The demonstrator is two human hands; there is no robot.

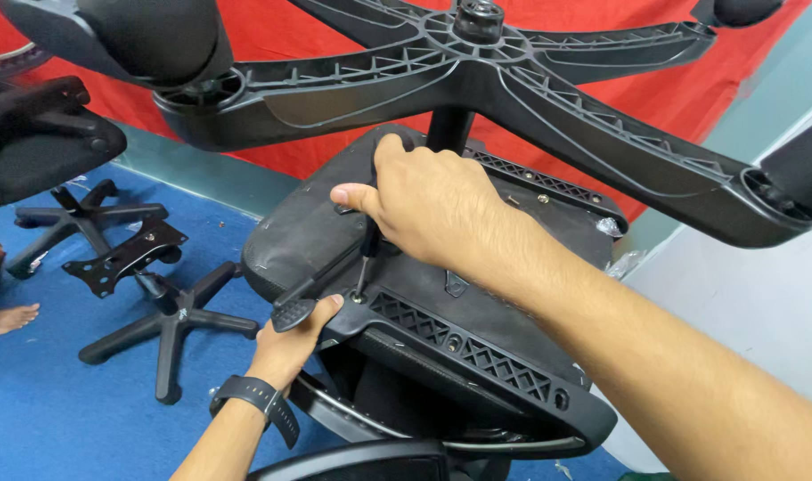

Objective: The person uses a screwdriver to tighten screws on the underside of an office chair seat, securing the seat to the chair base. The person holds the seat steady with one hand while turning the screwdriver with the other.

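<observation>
— How do our hands sit?
— Our right hand is clenched around a screwdriver, shaft pointing down into the plate under the upturned office chair. Our left hand, watch on the wrist, grips the plate's edge just beside the black lever.
— And around us?
— Blue carpet, red cloth on the wall. The chair's star base spreads above our hands; a spare base lies on the carpet at left.
</observation>
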